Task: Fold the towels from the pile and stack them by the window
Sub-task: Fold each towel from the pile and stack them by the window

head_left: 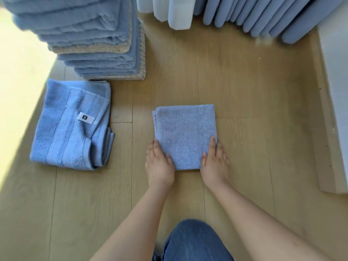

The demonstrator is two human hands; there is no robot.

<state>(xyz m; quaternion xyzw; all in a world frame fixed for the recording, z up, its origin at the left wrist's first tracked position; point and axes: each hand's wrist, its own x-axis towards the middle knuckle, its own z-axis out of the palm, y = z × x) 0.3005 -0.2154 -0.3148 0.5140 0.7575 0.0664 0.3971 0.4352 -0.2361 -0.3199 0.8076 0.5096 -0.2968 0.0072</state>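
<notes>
A small light-blue towel, folded into a square, lies flat on the wooden floor in front of me. My left hand rests at its near left corner with the thumb on top of the cloth. My right hand rests at the near right corner the same way, fingers straight along the towel's edge. To the left lies a larger blue towel, loosely folded, with a white label on top. Behind it rises a tall stack of folded towels, mostly blue with two beige ones.
Blue and white curtain folds hang along the far edge. A white panel with a wooden edge runs down the right side. Sunlight falls on the floor at the left. My knee in blue jeans is at the bottom.
</notes>
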